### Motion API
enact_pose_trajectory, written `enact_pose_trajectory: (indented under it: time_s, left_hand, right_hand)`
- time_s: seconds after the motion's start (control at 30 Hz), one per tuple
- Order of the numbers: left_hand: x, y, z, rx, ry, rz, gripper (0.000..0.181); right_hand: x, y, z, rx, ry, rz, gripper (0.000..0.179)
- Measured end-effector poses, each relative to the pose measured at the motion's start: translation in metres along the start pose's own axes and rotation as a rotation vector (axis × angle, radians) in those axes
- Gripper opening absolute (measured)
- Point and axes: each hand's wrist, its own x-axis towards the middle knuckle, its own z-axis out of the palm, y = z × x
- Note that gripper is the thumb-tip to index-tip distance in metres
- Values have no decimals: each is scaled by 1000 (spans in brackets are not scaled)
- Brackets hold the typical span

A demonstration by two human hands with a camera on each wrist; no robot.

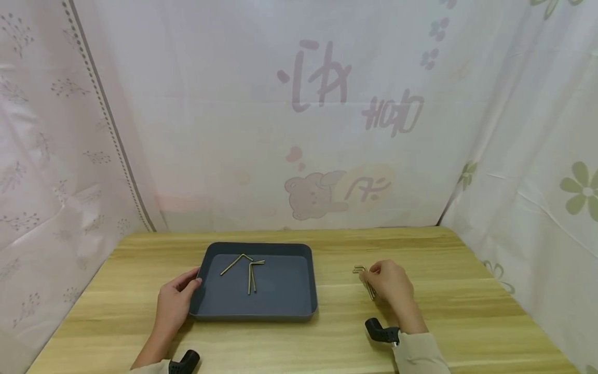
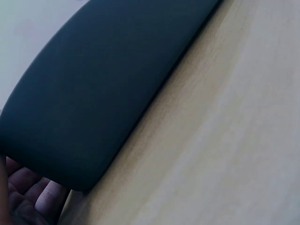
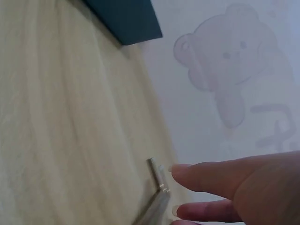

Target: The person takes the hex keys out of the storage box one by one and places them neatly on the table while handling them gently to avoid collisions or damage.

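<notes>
In the head view my left hand [image 1: 175, 301] grips the left side of a dark grey tray [image 1: 285, 291], its thumb over the rim. The left wrist view shows curled fingers [image 2: 47, 197] against the outer wall of the tray [image 2: 93, 84]. Three brass-coloured L-shaped hex keys [image 1: 231, 265] lie in the tray, two of them close together. Right of the tray, my right hand [image 1: 391, 283] is at several more such hex keys [image 1: 359, 267] lying on the table. In the right wrist view its fingertips are apart, right beside these hex keys [image 3: 154, 199].
The wooden table [image 1: 341, 337] runs back to a hanging printed cloth [image 1: 224, 130], with more cloth on both sides. A black wrist mount [image 1: 380, 331] is worn at the right sleeve [image 1: 420, 353], another [image 1: 187, 362] at the left.
</notes>
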Motion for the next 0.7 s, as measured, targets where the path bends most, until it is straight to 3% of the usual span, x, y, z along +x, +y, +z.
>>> enact_pose_trajectory:
  time_s: [0.13,0.37,0.7]
  left_hand:
    - [0,0,-1,-1,-4,-5,36]
    - [-1,-1,-1,5,16,10,35]
    - [-1,3,-2,-3,4,16,35]
  right_hand:
    - [-7,-14,-5,-24,-23,-19,48]
    - [-20,-51,0,15,-23,-171,40]
    - [-30,-112,24,226,-123,-263,34]
